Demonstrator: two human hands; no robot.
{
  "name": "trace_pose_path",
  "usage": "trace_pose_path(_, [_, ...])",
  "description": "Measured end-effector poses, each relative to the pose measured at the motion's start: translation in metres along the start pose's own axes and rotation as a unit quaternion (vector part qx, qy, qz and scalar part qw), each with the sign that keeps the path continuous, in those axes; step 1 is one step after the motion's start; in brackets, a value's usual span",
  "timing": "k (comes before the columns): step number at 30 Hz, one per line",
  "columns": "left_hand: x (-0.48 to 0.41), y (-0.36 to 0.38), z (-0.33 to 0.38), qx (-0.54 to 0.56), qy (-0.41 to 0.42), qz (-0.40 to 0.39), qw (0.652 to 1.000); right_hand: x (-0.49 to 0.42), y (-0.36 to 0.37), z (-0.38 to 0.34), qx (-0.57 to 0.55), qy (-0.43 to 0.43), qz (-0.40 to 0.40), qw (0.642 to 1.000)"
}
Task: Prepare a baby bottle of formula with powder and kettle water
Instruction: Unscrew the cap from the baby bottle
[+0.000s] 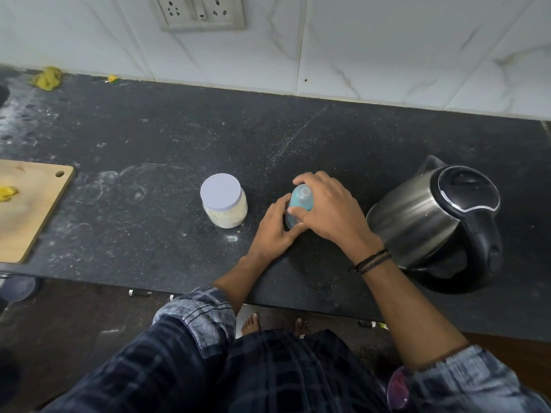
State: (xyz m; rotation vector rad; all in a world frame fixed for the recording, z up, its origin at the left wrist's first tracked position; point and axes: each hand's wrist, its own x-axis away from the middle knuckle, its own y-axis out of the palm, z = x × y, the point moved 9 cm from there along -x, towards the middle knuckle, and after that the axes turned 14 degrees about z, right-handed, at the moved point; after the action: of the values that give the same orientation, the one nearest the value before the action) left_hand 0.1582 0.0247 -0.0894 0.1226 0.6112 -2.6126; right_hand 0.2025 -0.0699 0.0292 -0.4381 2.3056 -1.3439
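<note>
Powder jar (pixel 224 201): clear, lid on, pale powder showing through the wall. Baby bottle (pixel 301 201): blue-tinted, standing on the black counter (pixel 179 129) between the jar and the kettle (pixel 423 216). You have both hands on it. Your left hand (pixel 275 231) curls round the lower body and your right hand (pixel 328 210) wraps over the top. Your fingers cover most of it, so the fill level can't be read.

Kettle: steel, black lid down, contents hidden. Wooden cutting board (pixel 32 210): cut off at the left frame edge; the yellow scraps (pixel 7 193) on it are blurred.

Bare counter runs behind the bottle to the tiled wall (pixel 387 55). The counter's front edge passes under your forearms (pixel 232 281).
</note>
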Motion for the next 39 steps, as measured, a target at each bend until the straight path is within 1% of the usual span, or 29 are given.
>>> trace_pose_path(2, [0.0002,0.0007,-0.0019,-0.003,-0.005,-0.003,1.0,0.0001,0.0002,0.0011,0.022,-0.003,-0.007,1.0])
trace_pose_path(6, [0.0002,0.0012,-0.0042,-0.006,0.0,0.001,1.0,0.0015,0.0,0.0015,-0.005,-0.003,-0.014,1.0])
trace_pose_path(9, [0.0005,0.0004,-0.0013,0.001,0.001,0.002,1.0,0.0012,0.0012,0.0016,0.002,-0.007,-0.012,1.0])
trace_pose_path(12, [0.0003,0.0001,-0.0023,-0.003,-0.003,0.002,1.0,0.0022,0.0047,-0.0001,-0.031,-0.01,-0.023,0.999])
trace_pose_path(17, [0.0003,0.0006,-0.0015,-0.002,0.0,0.003,1.0,0.0002,0.0047,0.0047,-0.025,0.007,-0.009,1.0])
trace_pose_path(22, [-0.0002,0.0009,-0.0034,-0.008,-0.003,0.002,1.0,0.0006,0.0047,0.0028,-0.058,0.001,-0.009,0.998])
trace_pose_path(25, [-0.0002,0.0014,-0.0029,-0.006,-0.004,0.002,1.0,-0.0002,0.0054,0.0033,-0.044,0.001,-0.008,0.999])
trace_pose_path(28, [-0.0006,0.0021,-0.0054,-0.014,-0.004,0.001,1.0,0.0002,0.0062,-0.0012,-0.063,-0.011,-0.016,0.998])
trace_pose_path(32, [-0.0005,0.001,-0.003,-0.006,0.0,0.004,1.0,-0.0017,0.0045,0.0032,-0.047,0.005,0.0,0.999])
trace_pose_path(36, [-0.0007,0.0012,-0.0036,-0.008,-0.004,0.002,1.0,-0.0006,0.0062,0.0011,-0.065,-0.003,-0.02,0.998])
trace_pose_path(39, [-0.0002,0.0007,-0.0023,-0.007,0.0,0.002,1.0,-0.0021,0.0052,0.0046,-0.045,0.007,-0.005,0.999])
